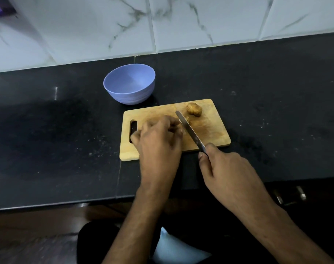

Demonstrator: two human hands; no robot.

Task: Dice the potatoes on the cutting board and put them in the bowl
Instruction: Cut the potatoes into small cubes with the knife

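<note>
A: Head view. Which step is this?

B: Cutting, I judge. The right hand [222,168] is curled round the handle of the knife [190,131], and the blade slants across the board [210,128], its tip pointing towards the far edge.

A: And the left hand [158,138]?

B: It lies on the board just left of the blade, fingers curled downwards. It seems to be pinning a potato piece under the fingertips, but the hand hides that spot, so I cannot tell what it holds, if anything.

A: Where are the potatoes?

B: 1 whole potato [194,109] sits near the far right of the board, skin on, apart from both hands. A small piece [188,119] shows just right of the blade, touching it or nearly so.

A: The bowl [129,84]?

B: Blue, on the tabletop [276,96] just beyond the board's far left corner. Nothing shows inside it, so no dice have gone in.

A: So, early in the task?

B: I judge so. The next move calls for steady downward cuts with the left fingertips kept tucked clear of the edge, then the whole potato brought under the blade.
</note>
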